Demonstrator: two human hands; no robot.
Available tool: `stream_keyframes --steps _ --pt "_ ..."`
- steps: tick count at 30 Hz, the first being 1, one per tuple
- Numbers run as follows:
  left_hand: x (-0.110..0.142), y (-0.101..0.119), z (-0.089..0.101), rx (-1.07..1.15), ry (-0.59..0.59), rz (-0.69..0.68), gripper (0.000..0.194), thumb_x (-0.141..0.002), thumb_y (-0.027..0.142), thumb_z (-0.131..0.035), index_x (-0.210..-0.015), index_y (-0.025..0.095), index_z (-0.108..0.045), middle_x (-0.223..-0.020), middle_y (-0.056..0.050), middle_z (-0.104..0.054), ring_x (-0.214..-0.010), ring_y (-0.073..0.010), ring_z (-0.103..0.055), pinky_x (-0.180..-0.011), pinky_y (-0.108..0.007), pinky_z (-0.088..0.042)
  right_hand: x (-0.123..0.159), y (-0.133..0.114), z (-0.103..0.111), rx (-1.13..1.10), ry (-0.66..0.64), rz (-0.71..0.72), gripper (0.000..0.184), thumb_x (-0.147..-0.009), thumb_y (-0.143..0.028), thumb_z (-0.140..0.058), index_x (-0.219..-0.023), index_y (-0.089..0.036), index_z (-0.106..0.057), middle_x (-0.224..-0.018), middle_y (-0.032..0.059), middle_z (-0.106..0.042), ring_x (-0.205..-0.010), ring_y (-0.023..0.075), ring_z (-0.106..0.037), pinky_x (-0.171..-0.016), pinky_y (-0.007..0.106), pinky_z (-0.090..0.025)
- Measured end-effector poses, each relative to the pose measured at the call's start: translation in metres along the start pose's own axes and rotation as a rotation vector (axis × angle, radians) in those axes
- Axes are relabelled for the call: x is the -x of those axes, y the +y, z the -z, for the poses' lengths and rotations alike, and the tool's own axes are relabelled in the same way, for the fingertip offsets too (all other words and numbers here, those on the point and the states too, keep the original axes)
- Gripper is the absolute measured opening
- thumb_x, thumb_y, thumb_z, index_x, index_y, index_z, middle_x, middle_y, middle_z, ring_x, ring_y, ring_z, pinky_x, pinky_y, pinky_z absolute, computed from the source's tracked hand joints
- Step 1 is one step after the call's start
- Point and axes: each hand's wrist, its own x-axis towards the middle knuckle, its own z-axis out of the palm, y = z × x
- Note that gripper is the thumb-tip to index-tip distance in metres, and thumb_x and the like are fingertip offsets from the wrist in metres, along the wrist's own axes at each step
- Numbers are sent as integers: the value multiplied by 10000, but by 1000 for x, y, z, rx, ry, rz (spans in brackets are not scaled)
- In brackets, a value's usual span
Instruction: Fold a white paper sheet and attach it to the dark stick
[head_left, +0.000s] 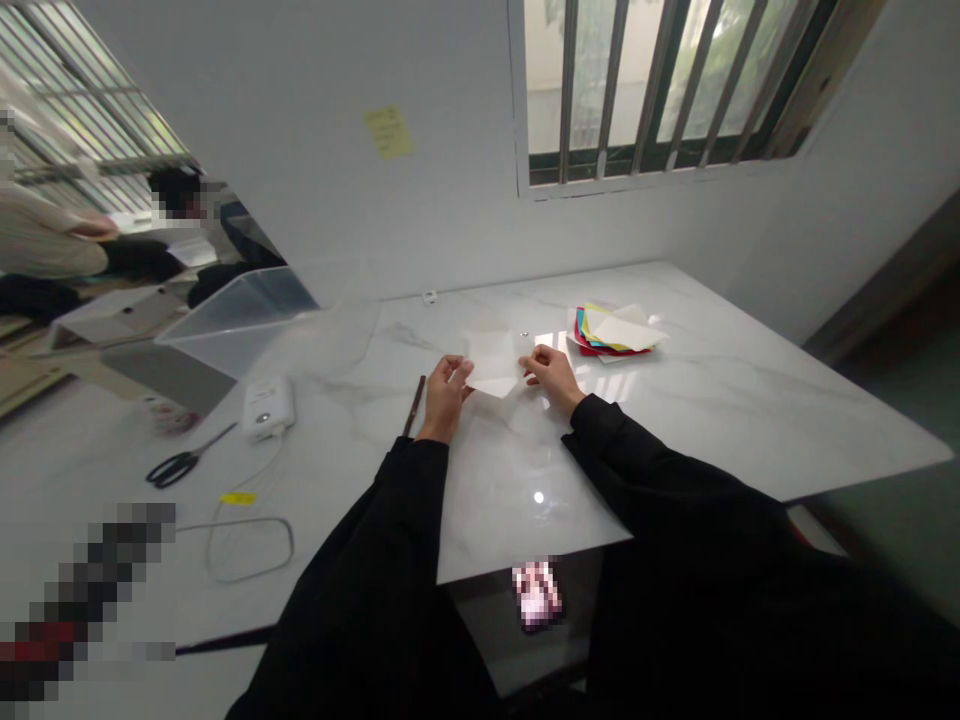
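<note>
One marble table beneath paper

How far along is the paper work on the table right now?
Done: the white paper sheet looks partly folded, though the creases are hard to make out. In hand: the left hand and right hand both pinch it above the marble table. Left: the pile of coloured papers lies beyond the right hand, untouched.

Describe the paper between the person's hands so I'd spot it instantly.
On the white marble table, find the left hand and right hand, in black sleeves. Between them is a pale sheet of paper; unlike the colourful paper stack nearby, it is plain and hand-held.
</note>
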Motion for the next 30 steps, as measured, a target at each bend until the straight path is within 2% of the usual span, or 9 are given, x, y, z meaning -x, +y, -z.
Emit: stream_keyframes --steps 4,9,13,17,19,21,23,26,30 --pt "3 6 -3 144 -4 81 466 -760 594 -804 -933 207 -611 -999 -53 -682 -806 -175 -671 -712 -289 -539 0 -4 1 -46 7 -35 369 -641 -417 -750 -718 -224 -444 -668 -40 -554 -669 133 -600 -555 233 -530" --pt "1 1 2 109 25 79 494 -670 343 -878 -1067 238 -603 -963 -20 -708 -806 -149 -677 -761 -283 -541 2 -6 2 -37 -16 -8 379 -647 -426 -744 -706 -226 -427 -643 -65 -465 -623 103 -502 -565 234 -534" --pt "7 2 2 102 -17 115 633 -688 314 -861 -1242 242 -565 -1006 -46 -734 -889 -179 -715 -834 -332 -565 2 -5 3 -14 -78 17 409 -660 -460 -761 -698 -227 -428 -646 -64 -439 -625 104 -459 -573 239 -525" --pt "17 5 3 42 -108 138 597 -703 359 -869 -1208 176 -609 -1018 -98 -754 -931 -221 -735 -882 -385 -575 5 -7 2 0 -128 20 439 -662 -497 -788 -705 -224 -447 -686 -43 -506 -655 123 -506 -577 248 -500" --pt "20 5 5 25 -137 132 575 -685 372 -879 -1165 151 -651 -1011 -110 -762 -939 -236 -740 -891 -394 -579 8 -10 2 -6 -209 19 475 -657 -529 -826 -710 -218 -470 -709 -30 -545 -673 132 -540 -599 260 -499" --pt "21 5 6 24 -144 132 552 -667 374 -881 -1130 150 -681 -1004 -107 -771 -939 -246 -745 -892 -400 -584 9 -12 3 -18 -313 0 516 -665 -598 -847 -724 -208 -515 -738 -15 -579 -688 138 -568 -630 272 -505" --pt "21 5 7 32 -143 138 533 -654 367 -881 -1109 159 -697 -1015 -101 -779 -949 -251 -749 -893 -404 -587 7 -11 5 -69 -358 -45 570 -710 -717 -794 -740 -202 -552 -759 2 -600 -703 150 -592 -645 283 -511" --pt "19 4 7 46 -150 139 528 -645 353 -885 -1103 159 -710 -1052 -108 -784 -979 -257 -749 -894 -397 -586 0 -7 9 -199 -270 -133 615 -775 -806 -695 -760 -206 -557 -759 20 -619 -711 167 -613 -640 289 -515" --pt "19 4 7 40 -147 133 513 -651 356 -879 -1093 157 -710 -1067 -115 -782 -992 -254 -748 -872 -369 -584 -5 -4 8 -199 -214 -173 489 -742 -606 -847 -918 -204 -632 -766 -3 -643 -686 132 -611 -644 249 -515"
